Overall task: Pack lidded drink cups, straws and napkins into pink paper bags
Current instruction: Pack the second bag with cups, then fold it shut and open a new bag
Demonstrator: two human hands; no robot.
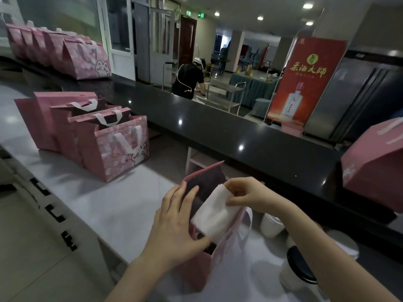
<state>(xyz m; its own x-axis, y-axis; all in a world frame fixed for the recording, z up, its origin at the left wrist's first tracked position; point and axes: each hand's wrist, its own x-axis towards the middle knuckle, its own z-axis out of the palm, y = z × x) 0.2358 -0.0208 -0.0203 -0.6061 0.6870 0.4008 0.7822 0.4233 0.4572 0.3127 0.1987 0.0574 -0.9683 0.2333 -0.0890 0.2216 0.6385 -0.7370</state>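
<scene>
An open pink paper bag [197, 271] stands on the white counter in front of me. My left hand [174, 225] lies against the bag's near side, fingers straight, holding its mouth open. My right hand [246, 196] pinches a folded white napkin [212, 216] at its top corner, and the napkin's lower end dips into the bag's mouth. Right of the bag stand white cups: one with a black lid [299, 268] under my right forearm, and white-lidded ones [271, 225] behind it. The bag's inside is dark, its contents hidden.
Several open pink bags with cat prints [117, 147] stand at the left on the white counter [104, 205]. More pink bags [82, 57] line the raised black ledge [218, 129]. A pink box [375, 164] sits at the right. A person works beyond the ledge.
</scene>
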